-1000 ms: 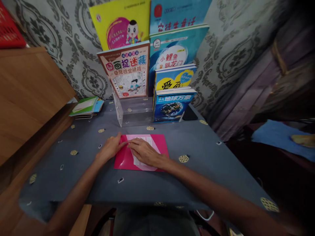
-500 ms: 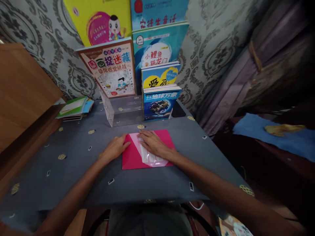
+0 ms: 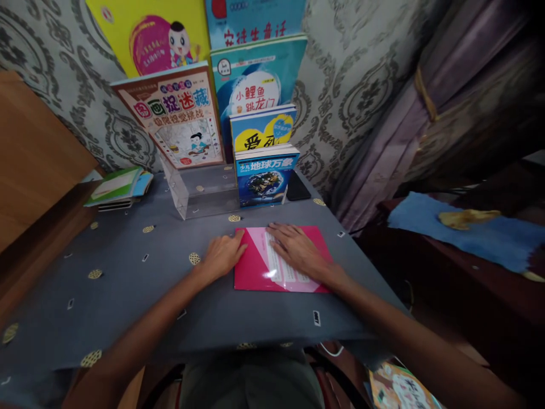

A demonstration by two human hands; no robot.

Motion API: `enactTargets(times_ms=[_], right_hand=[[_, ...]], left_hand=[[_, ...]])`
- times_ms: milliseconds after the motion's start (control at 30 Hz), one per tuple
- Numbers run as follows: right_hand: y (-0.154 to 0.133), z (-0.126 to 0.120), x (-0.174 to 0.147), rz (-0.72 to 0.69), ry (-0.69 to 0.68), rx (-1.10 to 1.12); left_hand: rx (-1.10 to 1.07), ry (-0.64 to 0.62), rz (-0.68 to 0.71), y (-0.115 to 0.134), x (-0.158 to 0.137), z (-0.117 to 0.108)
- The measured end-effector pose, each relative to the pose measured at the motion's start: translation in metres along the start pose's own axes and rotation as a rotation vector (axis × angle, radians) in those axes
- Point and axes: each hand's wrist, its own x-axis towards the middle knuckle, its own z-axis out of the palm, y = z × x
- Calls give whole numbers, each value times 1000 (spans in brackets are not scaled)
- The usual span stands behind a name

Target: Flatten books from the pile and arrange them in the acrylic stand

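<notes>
A glossy pink book (image 3: 255,275), or booklet, with a pale pink band and white text panels lies flat on the table near its front. My left hand (image 3: 223,254) rests at its left edge, thumb and index finger apart and touching the cover; the other fingers are partly hidden. Across the upper right of the cover lies my right hand (image 3: 300,251), flat with its fingers stretched out, covering part of the printing.
A clear acrylic stand (image 3: 183,196) holds several upright books, a blue earth book (image 3: 261,182) foremost. Beside it lies a black phone (image 3: 298,186). More booklets (image 3: 117,187) are stacked at the back left of the grey patterned table (image 3: 140,301). A blue cloth (image 3: 409,218) is at the right.
Both hands and the pink book have slid right across the table together. My view has shifted slightly to the right, so the stand appears further left.
</notes>
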Motion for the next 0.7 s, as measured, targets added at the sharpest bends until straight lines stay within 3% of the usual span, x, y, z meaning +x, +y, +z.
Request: enactTargets(times_ms=[267,467,700], right_hand=[[-23,-20,-18,22,-20,-199],[-30,-11,16,-212,-117,-76],[-16,2,44,-231,-91,31]], left_hand=[[-124,139,105,-7,-15,22],[-103,144,141,-9,-12,25],[-134,146,191,-11,-10,26]])
